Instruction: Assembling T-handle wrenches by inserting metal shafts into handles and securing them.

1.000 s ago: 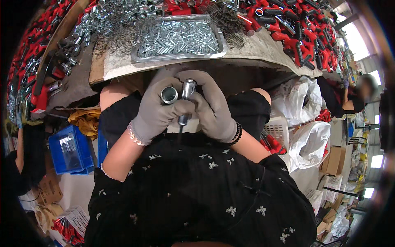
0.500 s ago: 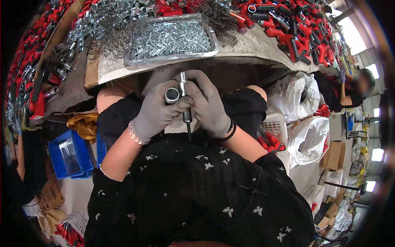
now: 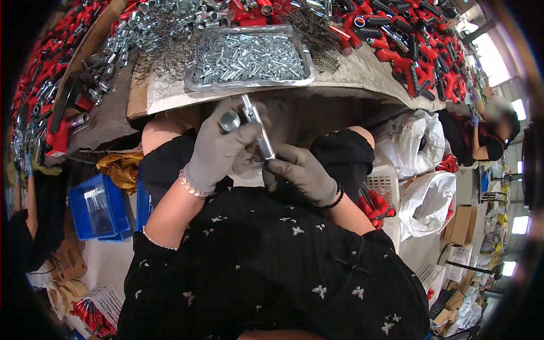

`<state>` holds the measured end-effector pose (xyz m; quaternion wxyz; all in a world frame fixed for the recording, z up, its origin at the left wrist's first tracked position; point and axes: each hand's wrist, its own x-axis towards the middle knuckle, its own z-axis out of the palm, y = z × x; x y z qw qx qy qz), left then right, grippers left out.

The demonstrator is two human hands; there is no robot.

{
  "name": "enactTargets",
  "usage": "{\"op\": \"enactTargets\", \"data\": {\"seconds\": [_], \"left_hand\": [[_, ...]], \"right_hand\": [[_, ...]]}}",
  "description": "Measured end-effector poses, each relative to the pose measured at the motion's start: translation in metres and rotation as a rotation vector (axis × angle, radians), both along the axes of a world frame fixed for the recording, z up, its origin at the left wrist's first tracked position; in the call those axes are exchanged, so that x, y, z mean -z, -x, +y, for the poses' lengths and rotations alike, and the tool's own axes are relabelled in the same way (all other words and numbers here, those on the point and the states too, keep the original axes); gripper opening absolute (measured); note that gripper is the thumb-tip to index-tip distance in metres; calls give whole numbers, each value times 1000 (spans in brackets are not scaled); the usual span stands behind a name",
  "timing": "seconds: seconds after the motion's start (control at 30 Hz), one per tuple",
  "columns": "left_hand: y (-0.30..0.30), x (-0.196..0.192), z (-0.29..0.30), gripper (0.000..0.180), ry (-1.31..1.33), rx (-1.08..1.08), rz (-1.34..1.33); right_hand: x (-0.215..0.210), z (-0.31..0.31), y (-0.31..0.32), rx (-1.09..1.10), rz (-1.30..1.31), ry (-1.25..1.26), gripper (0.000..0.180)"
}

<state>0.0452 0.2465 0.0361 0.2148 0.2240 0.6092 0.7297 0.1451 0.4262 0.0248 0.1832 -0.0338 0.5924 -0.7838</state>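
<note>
The rod (image 3: 258,127) has tilted leftward; left hand (image 3: 218,150) grips its top, right hand (image 3: 300,173) pinches its lower end below the tray (image 3: 249,84).

- The left hand in a grey glove (image 3: 218,148) holds a shiny metal rod (image 3: 258,127) and a round silver piece (image 3: 230,120).
- The right hand in a grey glove (image 3: 303,173) pinches the rod's lower end.
- A flat silver tray of small metal pins (image 3: 247,56) sits above.
</note>
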Motion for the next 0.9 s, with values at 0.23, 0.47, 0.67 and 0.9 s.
{"op": "enactTargets", "data": {"seconds": [0.23,0.47,0.67,0.9], "left_hand": [[25,-19,2,47,-598,-193,-632],[27,7,-5,39,-848,-76,-702],[28,3,-19,39,-622,-216,-565],[26,25,-27,34,-652,-223,-683]], "right_hand": [[5,-17,-2,51,56,-64,25],[0,-20,-3,39,-26,-101,25],[-17,1,-20,532,230,-287,24],[46,108,-11,840,262,-286,26]]}}
